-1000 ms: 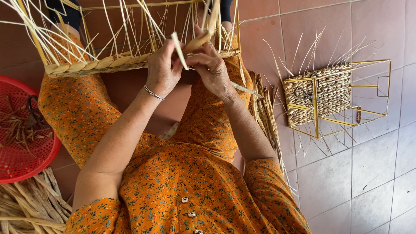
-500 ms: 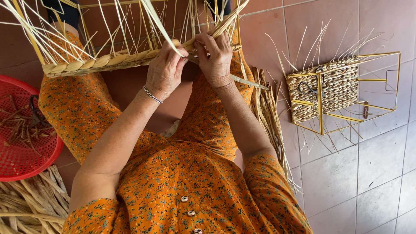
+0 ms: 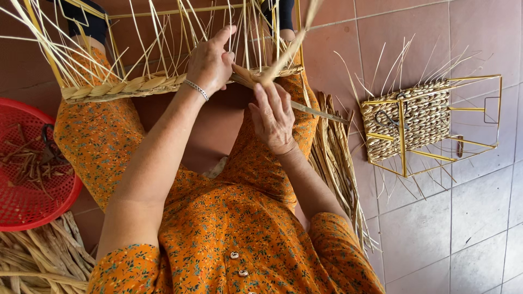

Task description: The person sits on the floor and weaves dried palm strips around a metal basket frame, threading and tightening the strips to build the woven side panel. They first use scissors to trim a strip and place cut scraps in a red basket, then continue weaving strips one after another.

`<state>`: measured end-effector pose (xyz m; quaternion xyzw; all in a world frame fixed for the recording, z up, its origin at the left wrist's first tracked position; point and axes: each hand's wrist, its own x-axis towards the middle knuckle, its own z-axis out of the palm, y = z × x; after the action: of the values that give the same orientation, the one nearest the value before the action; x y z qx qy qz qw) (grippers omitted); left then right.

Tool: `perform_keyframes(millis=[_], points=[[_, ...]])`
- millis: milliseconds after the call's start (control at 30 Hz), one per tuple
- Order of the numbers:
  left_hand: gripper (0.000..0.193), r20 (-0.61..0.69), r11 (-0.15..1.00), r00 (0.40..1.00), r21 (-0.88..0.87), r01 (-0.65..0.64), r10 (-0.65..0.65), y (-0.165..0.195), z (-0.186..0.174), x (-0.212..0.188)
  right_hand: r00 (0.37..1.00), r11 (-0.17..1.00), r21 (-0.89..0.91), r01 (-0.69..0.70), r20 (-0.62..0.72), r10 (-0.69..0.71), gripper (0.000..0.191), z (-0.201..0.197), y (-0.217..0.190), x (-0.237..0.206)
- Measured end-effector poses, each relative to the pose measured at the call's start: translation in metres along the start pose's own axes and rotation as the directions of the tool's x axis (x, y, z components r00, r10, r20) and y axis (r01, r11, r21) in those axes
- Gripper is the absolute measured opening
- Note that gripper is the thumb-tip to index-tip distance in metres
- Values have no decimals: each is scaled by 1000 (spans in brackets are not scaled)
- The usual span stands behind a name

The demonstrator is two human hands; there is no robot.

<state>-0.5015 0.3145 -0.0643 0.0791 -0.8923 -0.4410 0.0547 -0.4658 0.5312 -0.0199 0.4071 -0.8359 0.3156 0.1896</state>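
Straw-coloured fibre strands are being worked into a half-woven basket (image 3: 163, 81) built on a yellow wire frame, which is propped across the knees at 12 o'clock from the body. The left hand (image 3: 210, 62) is closed loosely over the braided rim, with the index finger raised and the thumb pressed to a flat strand (image 3: 283, 57). The right hand (image 3: 272, 117) is set just below and toward 4 o'clock of the left, its fingertips pinched on the same strand where it folds. From that pinch the strand's long axis runs up toward 1 o'clock, and a thinner stick (image 3: 316, 111) trails off toward 4 o'clock. The right hand is judged the nearer to the strand's free length; the left is nearer the rim.

A finished woven basket (image 3: 414, 125) on a similar frame lies on the tiled floor (image 3: 463, 218) at 3 o'clock, well apart. A red plastic basket (image 3: 22, 212) of scraps is seen at 9 o'clock, with loose dried reeds (image 3: 32, 267) at 8 o'clock.
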Motion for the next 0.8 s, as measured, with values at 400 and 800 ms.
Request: perform_keyframes(millis=[400, 800], points=[[47, 186, 971, 973, -164, 172, -141, 24, -24, -4, 999, 926, -375, 34, 53, -15, 17, -16, 41, 60], [34, 93, 989, 996, -148, 24, -11, 20, -21, -9, 802, 725, -455, 517, 553, -225, 18, -43, 9, 49]])
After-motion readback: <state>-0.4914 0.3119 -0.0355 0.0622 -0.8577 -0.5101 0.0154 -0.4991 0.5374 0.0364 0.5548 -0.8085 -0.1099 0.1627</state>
